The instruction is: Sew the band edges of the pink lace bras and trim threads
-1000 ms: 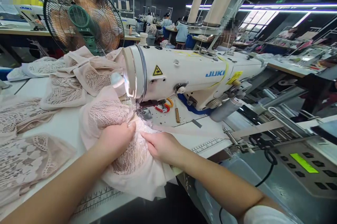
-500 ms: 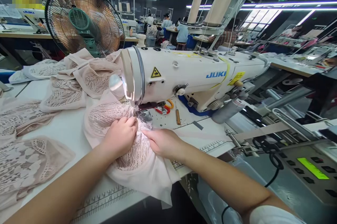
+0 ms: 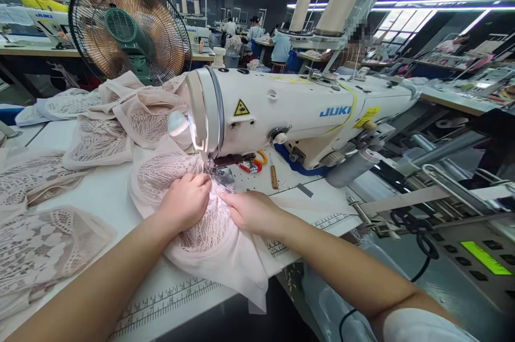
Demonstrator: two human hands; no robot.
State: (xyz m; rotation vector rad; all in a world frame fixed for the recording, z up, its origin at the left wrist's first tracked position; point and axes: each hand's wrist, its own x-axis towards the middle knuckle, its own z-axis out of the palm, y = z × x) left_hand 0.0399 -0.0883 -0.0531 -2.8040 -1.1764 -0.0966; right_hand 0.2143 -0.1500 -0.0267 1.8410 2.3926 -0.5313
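A pale pink lace bra (image 3: 209, 232) lies under the needle area of a white sewing machine (image 3: 257, 106), one cup to the left and one toward me. Just left of the presser foot, my left hand (image 3: 187, 200) is closed on the lace, fingers bent and pressed into it. My right hand (image 3: 251, 213) pinches the bra's edge between thumb and forefinger, in front of the foot. The fabric between both hands runs up to the foot. A lower corner of the bra hangs over the table's front edge. The needle tip is too small to make out.
More lace bra pieces (image 3: 96, 138) are heaped on the left. Behind the needle lie red-and-orange-handled snips (image 3: 251, 164) and a wooden-handled tool (image 3: 274, 176). A fan (image 3: 129, 25) stands behind. At right are a metal roller device (image 3: 402, 202) and a control box (image 3: 478, 261).
The whole view has shifted slightly. Both hands keep their hold on the bra near the presser foot, with hardly any visible movement of the fabric.
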